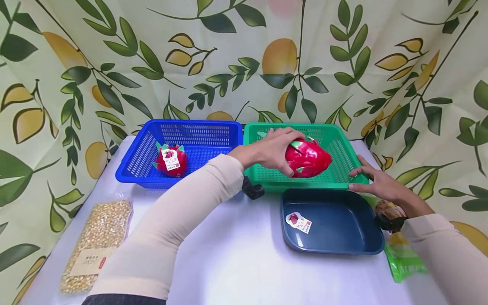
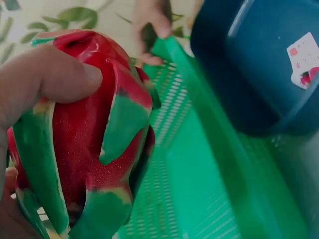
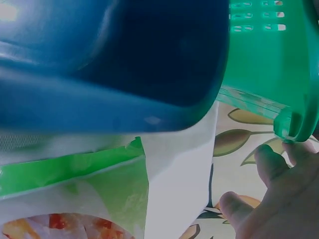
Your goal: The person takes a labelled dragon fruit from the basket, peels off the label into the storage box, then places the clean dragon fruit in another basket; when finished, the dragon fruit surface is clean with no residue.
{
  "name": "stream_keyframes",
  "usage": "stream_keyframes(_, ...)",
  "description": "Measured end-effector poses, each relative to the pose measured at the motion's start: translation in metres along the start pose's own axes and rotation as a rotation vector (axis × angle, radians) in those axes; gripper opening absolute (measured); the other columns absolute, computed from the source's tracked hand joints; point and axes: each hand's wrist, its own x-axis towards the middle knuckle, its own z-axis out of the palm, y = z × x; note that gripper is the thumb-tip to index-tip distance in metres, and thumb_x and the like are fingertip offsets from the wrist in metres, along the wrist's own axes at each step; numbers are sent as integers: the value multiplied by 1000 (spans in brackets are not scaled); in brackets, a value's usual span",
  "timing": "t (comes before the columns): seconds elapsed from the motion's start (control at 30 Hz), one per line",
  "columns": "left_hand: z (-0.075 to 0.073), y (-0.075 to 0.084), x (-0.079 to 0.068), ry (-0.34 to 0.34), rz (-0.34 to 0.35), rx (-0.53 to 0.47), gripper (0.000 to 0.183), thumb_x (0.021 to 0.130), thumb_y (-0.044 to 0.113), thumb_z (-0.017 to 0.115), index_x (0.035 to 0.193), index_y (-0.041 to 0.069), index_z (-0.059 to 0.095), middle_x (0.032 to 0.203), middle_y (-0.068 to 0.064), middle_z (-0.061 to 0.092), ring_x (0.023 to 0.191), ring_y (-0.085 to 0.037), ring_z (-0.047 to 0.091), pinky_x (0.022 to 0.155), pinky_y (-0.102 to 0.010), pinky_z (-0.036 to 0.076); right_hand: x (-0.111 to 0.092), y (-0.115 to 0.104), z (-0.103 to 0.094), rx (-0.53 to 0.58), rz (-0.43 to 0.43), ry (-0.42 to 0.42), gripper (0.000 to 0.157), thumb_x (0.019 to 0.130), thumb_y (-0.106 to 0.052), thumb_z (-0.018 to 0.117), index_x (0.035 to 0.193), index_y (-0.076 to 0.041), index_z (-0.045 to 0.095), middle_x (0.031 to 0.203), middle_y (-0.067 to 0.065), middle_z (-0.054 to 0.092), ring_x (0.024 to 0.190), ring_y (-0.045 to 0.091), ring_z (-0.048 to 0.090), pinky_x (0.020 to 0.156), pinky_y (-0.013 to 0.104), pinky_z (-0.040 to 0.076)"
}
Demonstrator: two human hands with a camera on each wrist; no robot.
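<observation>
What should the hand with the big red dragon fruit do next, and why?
I'd guess the left hand should gently lower the dragon fruit into the green basket, because it holds the fruit over that basket, and the right hand is by the basket's edge, perhaps to steady it.

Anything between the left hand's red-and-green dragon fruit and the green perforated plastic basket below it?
Nothing visible between dragon fruit and green basket. Right hand is by the rim, off to the side; left hand hides part.
</observation>
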Motion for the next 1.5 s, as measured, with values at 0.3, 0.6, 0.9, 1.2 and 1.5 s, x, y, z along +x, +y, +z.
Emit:
stream_keyframes(0.3, 41, 0, 58, -150, -69, -45, 96, 62, 29, 91, 142, 21, 38, 142, 5, 37, 127, -12, 31, 110, -46, 19, -3, 4, 1, -14, 12, -2, 49, 88, -28, 71, 121, 1, 51, 159, 15, -11, 135, 58, -2, 92, 79, 13)
stream_keyframes(0.6, 70, -1, 84, -160, -142, -131, 95, 62, 25, 92, 140, 24, 39, 134, 9, 43, 119, -8, 35, 98, -32, 37, 4, 5, 0, 29, 9, -20, 48, 88, -22, 71, 123, 3, 50, 158, 16, -14, 134, 59, -2, 93, 79, 13)
stream_keyframes(0.9, 103, -12, 98, -161, -152, -165, 88, 69, 15, 88, 143, 20, 41, 135, 5, 43, 117, -8, 36, 80, -18, 44, 9, 2, 2, 27, 11, -38, 51, 88, -24, 71, 124, 4, 48, 158, 15, -15, 133, 61, 2, 92, 79, 16)
stream_keyframes(1.2, 116, 8, 104, -175, -330, -38, 97, 73, 23, 85, 148, 47, 29, 151, 0, 21, 136, -21, 18, 97, -40, 38, 3, 10, -1, 7, 31, -39, 57, 88, -21, 70, 131, 3, 42, 158, 16, -16, 132, 62, 2, 88, 80, 20)
stream_keyframes(1.5, 123, 5, 104, -75, -292, -182, 96, 72, 11, 85, 148, 42, 34, 132, 2, 36, 117, -11, 35, 80, -25, 46, 7, 9, 1, 61, 25, -42, 56, 88, -18, 71, 129, 1, 38, 158, 15, -15, 132, 61, 3, 89, 79, 22)
